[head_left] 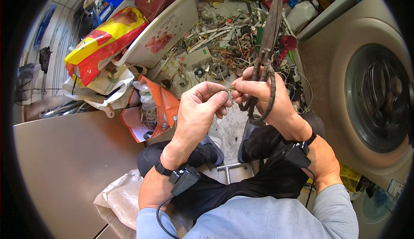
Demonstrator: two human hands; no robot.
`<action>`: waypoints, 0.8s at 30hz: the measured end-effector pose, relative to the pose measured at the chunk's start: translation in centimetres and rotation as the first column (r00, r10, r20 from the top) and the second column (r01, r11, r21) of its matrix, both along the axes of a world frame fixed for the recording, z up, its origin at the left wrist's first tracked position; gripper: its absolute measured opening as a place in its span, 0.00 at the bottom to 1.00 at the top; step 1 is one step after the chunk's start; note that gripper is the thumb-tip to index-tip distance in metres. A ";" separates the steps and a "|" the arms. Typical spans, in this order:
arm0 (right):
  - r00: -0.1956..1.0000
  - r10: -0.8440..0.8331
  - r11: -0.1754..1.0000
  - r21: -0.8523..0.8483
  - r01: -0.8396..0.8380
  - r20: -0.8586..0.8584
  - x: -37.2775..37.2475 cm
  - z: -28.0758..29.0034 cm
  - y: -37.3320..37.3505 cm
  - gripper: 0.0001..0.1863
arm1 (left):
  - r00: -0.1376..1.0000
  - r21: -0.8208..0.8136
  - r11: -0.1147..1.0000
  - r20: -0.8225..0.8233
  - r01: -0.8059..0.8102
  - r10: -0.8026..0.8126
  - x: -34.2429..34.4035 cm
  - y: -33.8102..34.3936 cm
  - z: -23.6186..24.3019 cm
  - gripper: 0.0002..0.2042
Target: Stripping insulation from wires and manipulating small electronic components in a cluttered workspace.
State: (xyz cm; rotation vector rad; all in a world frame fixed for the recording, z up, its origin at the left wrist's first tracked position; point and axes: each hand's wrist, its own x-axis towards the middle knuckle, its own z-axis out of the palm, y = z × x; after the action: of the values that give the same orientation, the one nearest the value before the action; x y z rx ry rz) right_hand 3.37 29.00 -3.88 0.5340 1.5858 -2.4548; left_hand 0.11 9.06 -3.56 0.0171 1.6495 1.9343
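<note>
Scrap (230, 89), maybe wire, sits between left hand (200, 104) and right hand (276, 97), both pinching it, shears (269, 38) hooked on the right; step seems fine two-handed handling, next move calling for a steady pinch.

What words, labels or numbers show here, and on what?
Dark red bag: white lettering, which I won't copy out.
White tub: fine printing, too small to read.
Orange bag: pale marks, too blurred to read.
Blue-and-white label, lower right: too small to read.
</note>
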 end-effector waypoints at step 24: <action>0.937 0.282 0.901 0.392 -0.185 -0.206 -0.5 0.4 0.6 0.14 | 0.984 -0.218 0.974 -0.174 -0.061 0.022 0.1 0.4 -0.3 0.08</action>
State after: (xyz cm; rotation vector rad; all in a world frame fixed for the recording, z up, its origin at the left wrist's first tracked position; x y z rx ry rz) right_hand 2.90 29.63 -3.50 0.0521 2.0945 -2.1226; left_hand 0.20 9.49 -3.85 0.0624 1.9875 1.8094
